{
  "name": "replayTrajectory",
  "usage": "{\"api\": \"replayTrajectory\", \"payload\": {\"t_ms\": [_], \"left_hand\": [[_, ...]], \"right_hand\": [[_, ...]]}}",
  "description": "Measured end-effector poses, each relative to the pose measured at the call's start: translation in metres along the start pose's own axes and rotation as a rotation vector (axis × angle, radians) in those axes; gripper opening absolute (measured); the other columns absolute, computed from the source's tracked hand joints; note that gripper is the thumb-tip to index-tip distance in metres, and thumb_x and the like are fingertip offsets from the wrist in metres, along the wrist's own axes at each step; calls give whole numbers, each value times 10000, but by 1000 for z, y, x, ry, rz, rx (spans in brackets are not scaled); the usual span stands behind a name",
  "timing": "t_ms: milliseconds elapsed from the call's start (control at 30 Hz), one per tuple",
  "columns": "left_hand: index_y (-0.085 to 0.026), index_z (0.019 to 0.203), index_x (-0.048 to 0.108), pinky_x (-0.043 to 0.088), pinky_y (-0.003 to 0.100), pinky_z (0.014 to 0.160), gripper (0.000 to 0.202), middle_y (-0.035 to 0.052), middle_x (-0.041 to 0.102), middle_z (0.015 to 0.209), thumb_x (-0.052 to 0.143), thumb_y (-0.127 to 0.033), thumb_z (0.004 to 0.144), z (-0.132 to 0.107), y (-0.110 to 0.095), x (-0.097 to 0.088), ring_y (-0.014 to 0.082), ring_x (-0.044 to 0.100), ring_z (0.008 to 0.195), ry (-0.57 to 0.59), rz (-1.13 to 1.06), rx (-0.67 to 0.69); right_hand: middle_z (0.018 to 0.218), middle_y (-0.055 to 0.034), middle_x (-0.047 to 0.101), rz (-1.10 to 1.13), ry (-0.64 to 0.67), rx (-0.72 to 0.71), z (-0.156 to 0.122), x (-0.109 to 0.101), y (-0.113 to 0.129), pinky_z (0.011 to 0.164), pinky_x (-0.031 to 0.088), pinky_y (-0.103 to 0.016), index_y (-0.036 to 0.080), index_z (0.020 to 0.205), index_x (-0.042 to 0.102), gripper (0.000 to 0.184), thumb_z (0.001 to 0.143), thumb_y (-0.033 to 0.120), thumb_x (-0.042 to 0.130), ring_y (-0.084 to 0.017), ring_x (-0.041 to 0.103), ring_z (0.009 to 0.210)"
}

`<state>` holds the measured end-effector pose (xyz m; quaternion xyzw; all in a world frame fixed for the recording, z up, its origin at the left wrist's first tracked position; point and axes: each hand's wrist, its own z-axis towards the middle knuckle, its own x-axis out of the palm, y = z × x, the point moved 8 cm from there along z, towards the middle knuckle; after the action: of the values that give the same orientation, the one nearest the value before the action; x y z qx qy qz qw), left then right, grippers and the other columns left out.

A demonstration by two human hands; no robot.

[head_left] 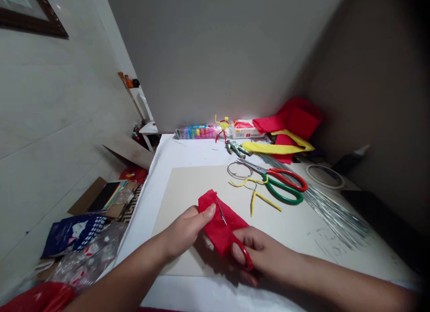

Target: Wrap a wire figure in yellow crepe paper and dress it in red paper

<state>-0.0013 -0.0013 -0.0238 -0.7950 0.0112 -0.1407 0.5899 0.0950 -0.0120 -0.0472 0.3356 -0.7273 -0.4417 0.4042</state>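
Observation:
My left hand (188, 227) pinches the left edge of a piece of red cloth-like sheet (215, 233), thumb on top. Through the handle loop of small red-handled scissors (249, 258) go the fingers of my right hand (255, 248). The scissors' blades lie at the red piece, one blade showing on top of it and the other hidden. Beyond my hands, a yellow-wrapped wire figure (255, 193) rests on the beige board (181, 182). Larger scissors with one red and one green handle (285, 195) lie just behind it.
A bundle of silver wires (331, 209) and a tape roll (324, 175) are on the right. Red fabric (298, 117), a yellow strip (275, 148), a small red-and-yellow figure (223, 124) and a marker pack (198, 132) line the back. Plastic bags (97, 253) lie on the left.

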Motion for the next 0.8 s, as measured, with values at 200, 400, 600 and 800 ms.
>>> {"api": "replayTrajectory", "payload": {"t_ms": [200, 400, 600, 800], "left_hand": [[-115, 650, 627, 489, 345, 667, 502, 65, 628, 602, 404, -491, 896, 0, 2, 6, 160, 578, 543, 77, 39, -5], [-119, 645, 609, 492, 339, 662, 506, 68, 631, 633, 397, -504, 895, -1, 8, 3, 173, 599, 600, 78, 63, -34], [-135, 822, 646, 466, 324, 749, 442, 57, 662, 728, 396, -489, 905, -1, 3, 3, 175, 604, 713, 50, 27, -14], [-154, 928, 662, 431, 291, 816, 384, 36, 683, 797, 410, -445, 917, 1, -14, -1, 162, 596, 773, -24, 42, 84]], "right_hand": [[417, 63, 459, 20, -11, -1, 1, -1, 0, 414, 275, -176, 130, 666, 551, 299, 804, 392, 587, -52, 356, 362], [432, 62, 454, 9, -14, -29, 1, -2, -2, 404, 263, -176, 136, 642, 525, 409, 815, 504, 571, -44, 346, 356], [424, 70, 431, 28, -7, -63, 1, -1, 1, 393, 247, -175, 142, 644, 513, 431, 800, 538, 579, -43, 335, 353], [422, 68, 428, 17, -21, -50, -1, 2, 2, 386, 238, -172, 145, 632, 498, 433, 806, 536, 566, -42, 330, 353]]}}
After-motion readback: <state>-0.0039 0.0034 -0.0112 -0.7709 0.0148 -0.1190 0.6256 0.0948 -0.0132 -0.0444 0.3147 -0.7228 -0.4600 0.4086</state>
